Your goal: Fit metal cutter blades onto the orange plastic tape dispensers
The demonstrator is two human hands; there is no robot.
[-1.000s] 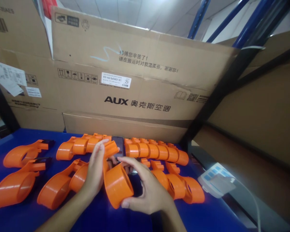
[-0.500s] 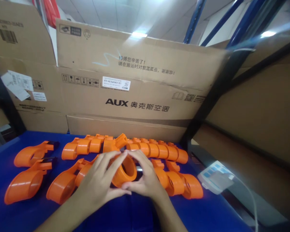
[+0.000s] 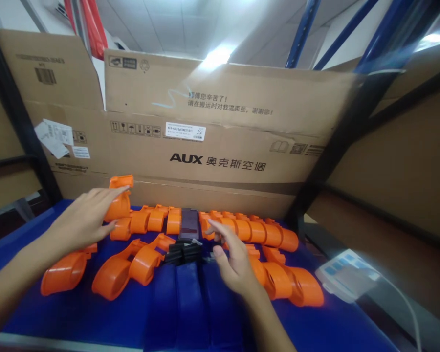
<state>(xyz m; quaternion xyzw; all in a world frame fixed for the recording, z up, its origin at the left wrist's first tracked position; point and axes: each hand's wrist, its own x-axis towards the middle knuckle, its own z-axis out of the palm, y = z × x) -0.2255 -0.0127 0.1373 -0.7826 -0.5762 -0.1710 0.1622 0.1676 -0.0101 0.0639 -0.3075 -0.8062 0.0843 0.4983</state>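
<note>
My left hand is raised at the left, its fingers on an orange ring-shaped part above the back row. Near the middle, my right hand has its fingers curled apart with nothing seen between them. It hovers in front of the back-right row of orange parts. Between the hands lie a dark phone-like rectangle and a bundle of black pieces. More orange rings stand at the front left, and others at the front right.
Blue strips hang at the front centre of the blue surface. A large cardboard box wall stands behind. At the right are a white device with a cable and a black shelf post.
The hands have parted. My left hand has moved left and up with the orange ring from the centre; my right hand has let go of it. The view has shifted slightly.
</note>
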